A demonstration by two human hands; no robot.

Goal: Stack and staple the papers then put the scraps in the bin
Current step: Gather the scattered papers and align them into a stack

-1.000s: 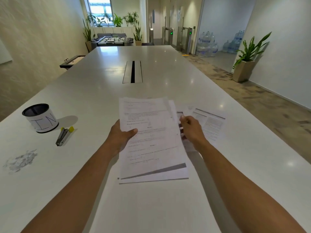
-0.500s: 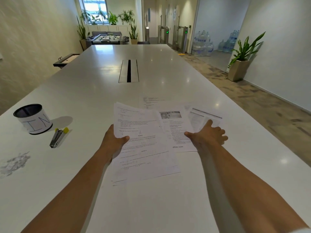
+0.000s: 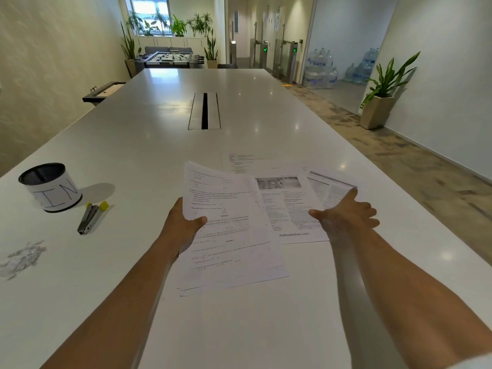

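our left hand (image 3: 183, 230) pinches a stack of papers (image 3: 231, 235) by its left edge, thumb on top. our right hand (image 3: 346, 218) lies flat, fingers spread, on loose sheets (image 3: 290, 209) beside it. stapler (image 3: 91, 217), bin (image 3: 50, 186) and scraps (image 3: 22, 258) sit left on the table (image 3: 159, 145).

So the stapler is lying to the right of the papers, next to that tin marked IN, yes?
Not quite. The head view shows the stapler lying to the left of the papers, not the right. It is indeed next to the tin marked IN.
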